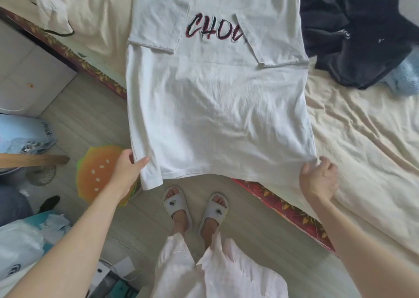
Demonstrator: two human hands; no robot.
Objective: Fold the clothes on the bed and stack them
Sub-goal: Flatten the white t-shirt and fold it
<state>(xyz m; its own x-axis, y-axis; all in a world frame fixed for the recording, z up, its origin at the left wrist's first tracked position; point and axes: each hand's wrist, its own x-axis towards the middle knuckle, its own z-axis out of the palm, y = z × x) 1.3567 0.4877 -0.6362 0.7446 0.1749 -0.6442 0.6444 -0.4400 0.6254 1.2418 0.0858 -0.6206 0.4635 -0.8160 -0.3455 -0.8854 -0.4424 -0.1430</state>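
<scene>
White T-shirt (217,107) lies front-up across cream bed sheet (362,127), both sleeves folded inward over chest, hem hanging past bed edge. Left hand (127,168) pinches left hem corner, thumb on top. Right hand (319,179) grips right hem corner, fingers curled. Dark clothes pile (353,30) just beside shirt's right shoulder.

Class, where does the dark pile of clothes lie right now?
In the head view, the dark pile lies on the bed at upper right, right beside the white T-shirt.
</scene>
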